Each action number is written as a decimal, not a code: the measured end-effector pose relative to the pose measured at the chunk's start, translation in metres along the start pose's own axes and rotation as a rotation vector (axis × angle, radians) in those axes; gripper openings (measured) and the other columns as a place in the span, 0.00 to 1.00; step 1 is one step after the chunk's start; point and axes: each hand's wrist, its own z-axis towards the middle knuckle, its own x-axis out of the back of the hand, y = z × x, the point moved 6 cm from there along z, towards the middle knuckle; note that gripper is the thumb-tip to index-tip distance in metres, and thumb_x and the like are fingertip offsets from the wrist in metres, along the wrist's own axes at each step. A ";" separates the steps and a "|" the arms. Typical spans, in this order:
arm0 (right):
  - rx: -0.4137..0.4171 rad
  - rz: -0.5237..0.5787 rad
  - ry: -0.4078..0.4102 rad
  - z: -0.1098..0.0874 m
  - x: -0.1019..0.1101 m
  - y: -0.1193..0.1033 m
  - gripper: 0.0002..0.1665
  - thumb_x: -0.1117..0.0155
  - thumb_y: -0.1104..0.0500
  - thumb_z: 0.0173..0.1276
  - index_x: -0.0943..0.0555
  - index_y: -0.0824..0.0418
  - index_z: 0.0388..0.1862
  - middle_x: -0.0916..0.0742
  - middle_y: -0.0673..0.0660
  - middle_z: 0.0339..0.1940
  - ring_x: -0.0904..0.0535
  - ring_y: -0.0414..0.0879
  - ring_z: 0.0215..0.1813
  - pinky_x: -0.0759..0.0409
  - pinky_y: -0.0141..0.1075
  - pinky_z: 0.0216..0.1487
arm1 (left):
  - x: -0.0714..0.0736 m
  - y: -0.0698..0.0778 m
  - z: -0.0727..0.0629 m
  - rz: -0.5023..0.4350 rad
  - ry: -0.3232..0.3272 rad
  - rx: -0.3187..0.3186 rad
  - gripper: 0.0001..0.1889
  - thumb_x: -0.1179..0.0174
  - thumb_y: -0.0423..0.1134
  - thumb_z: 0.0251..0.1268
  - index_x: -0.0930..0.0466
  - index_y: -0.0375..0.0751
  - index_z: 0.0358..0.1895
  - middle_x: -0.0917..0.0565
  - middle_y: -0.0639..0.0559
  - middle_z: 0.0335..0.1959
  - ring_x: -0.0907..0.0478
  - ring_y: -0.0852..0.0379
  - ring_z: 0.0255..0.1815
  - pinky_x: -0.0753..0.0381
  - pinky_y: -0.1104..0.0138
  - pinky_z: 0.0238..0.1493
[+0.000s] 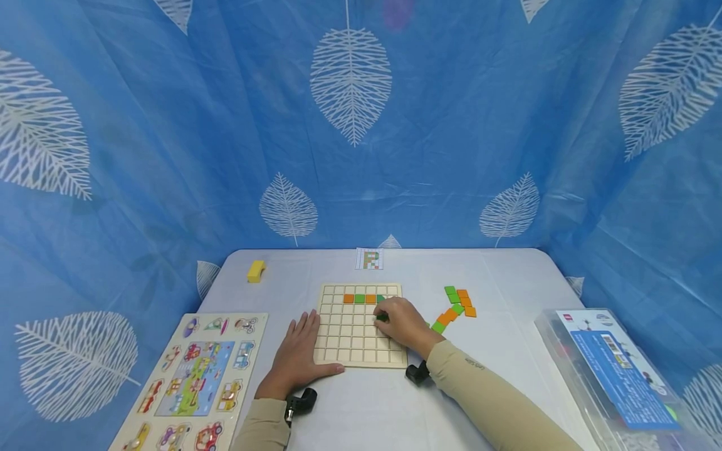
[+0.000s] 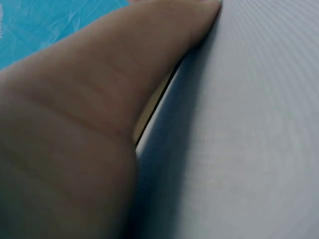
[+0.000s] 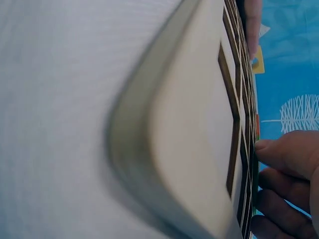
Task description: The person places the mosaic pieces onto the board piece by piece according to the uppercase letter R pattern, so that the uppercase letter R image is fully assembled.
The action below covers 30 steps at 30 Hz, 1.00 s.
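A wooden grid board lies on the table, with a row of orange and green square tiles near its far edge, among them an orange tile. My left hand rests at the board's near-left corner, its fingers along the left side and the thumb stretched along the near edge. Over the right part of the board, my right hand has its fingers curled, pinching a dark green tile that they partly cover. The right fingertips show close to the board's surface in the right wrist view.
Loose green and orange tiles lie right of the board. A pattern card sits behind it, and a yellow block at the far left. A picture puzzle lies at the left, a clear plastic box at the right.
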 end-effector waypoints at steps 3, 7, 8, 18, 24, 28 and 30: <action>0.007 0.010 0.007 0.000 0.000 0.002 0.08 0.18 0.62 0.63 0.10 0.58 0.39 0.11 0.49 0.37 0.16 0.43 0.42 0.15 0.40 0.47 | 0.000 0.000 0.000 0.000 0.002 -0.002 0.73 0.36 0.84 0.45 0.46 0.30 0.83 0.44 0.38 0.84 0.53 0.40 0.85 0.55 0.47 0.82; 0.015 0.026 0.011 -0.001 0.000 0.003 0.07 0.18 0.63 0.63 0.09 0.58 0.39 0.10 0.49 0.38 0.16 0.43 0.43 0.15 0.40 0.47 | 0.000 0.000 0.000 0.003 -0.002 0.000 0.73 0.36 0.85 0.45 0.47 0.30 0.83 0.44 0.38 0.84 0.53 0.40 0.85 0.55 0.47 0.82; 0.015 0.030 0.010 -0.001 0.000 0.003 0.07 0.18 0.63 0.63 0.09 0.58 0.39 0.10 0.49 0.38 0.16 0.43 0.43 0.15 0.40 0.47 | 0.000 0.000 0.000 0.002 -0.004 0.001 0.73 0.36 0.84 0.45 0.47 0.30 0.83 0.45 0.38 0.84 0.53 0.40 0.85 0.55 0.47 0.82; 0.011 0.049 0.016 -0.003 0.001 0.003 0.08 0.18 0.64 0.63 0.09 0.59 0.39 0.10 0.49 0.38 0.16 0.43 0.43 0.15 0.41 0.49 | 0.001 0.001 0.000 0.002 -0.004 -0.003 0.73 0.36 0.84 0.45 0.46 0.30 0.83 0.44 0.38 0.84 0.53 0.40 0.85 0.56 0.47 0.82; 0.014 0.048 0.018 -0.003 0.002 0.003 0.08 0.18 0.64 0.63 0.09 0.58 0.39 0.10 0.49 0.38 0.16 0.42 0.43 0.15 0.40 0.48 | 0.001 0.001 0.000 0.000 -0.007 -0.001 0.73 0.36 0.84 0.45 0.46 0.30 0.83 0.45 0.38 0.84 0.54 0.40 0.85 0.56 0.47 0.82; 0.009 0.050 0.015 -0.004 0.002 0.003 0.07 0.18 0.63 0.63 0.09 0.58 0.39 0.10 0.49 0.38 0.16 0.42 0.43 0.15 0.41 0.49 | 0.001 0.001 0.000 -0.004 -0.007 0.001 0.73 0.36 0.84 0.45 0.47 0.30 0.83 0.45 0.38 0.84 0.54 0.40 0.85 0.56 0.47 0.82; 0.004 0.049 0.013 -0.004 0.003 0.003 0.07 0.18 0.63 0.63 0.09 0.58 0.39 0.10 0.49 0.38 0.16 0.42 0.44 0.15 0.41 0.50 | 0.000 0.000 0.000 -0.002 -0.007 0.001 0.73 0.36 0.84 0.45 0.47 0.30 0.83 0.45 0.38 0.84 0.54 0.40 0.85 0.56 0.47 0.82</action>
